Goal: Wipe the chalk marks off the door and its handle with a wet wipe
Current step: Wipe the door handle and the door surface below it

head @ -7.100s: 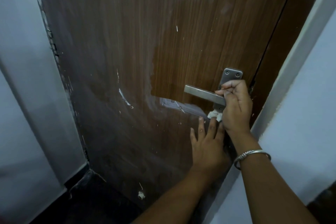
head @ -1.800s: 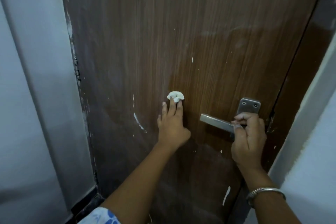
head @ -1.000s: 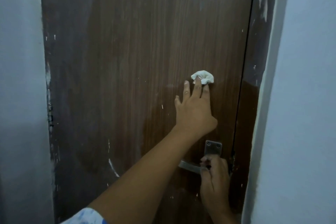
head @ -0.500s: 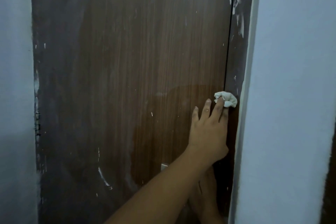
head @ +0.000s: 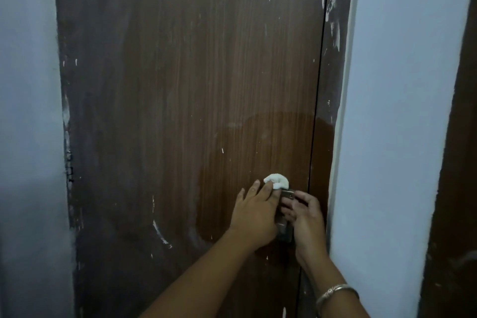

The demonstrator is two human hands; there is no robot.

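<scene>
Standing beside a pale wall, the brown door carries a curved white chalk mark low toward its left edge, with small white flecks scattered over the wood. Right of that mark the left hand lies flat on the door, fingers straight, its fingertips pressing a wadded white wet wipe against the wood just above the handle. A darker, damp-looking patch spreads around this spot near the door's right edge. The right hand, a metal bangle on its wrist, curls its fingers round the handle, which both hands mostly hide. White smears streak the door frame.
</scene>
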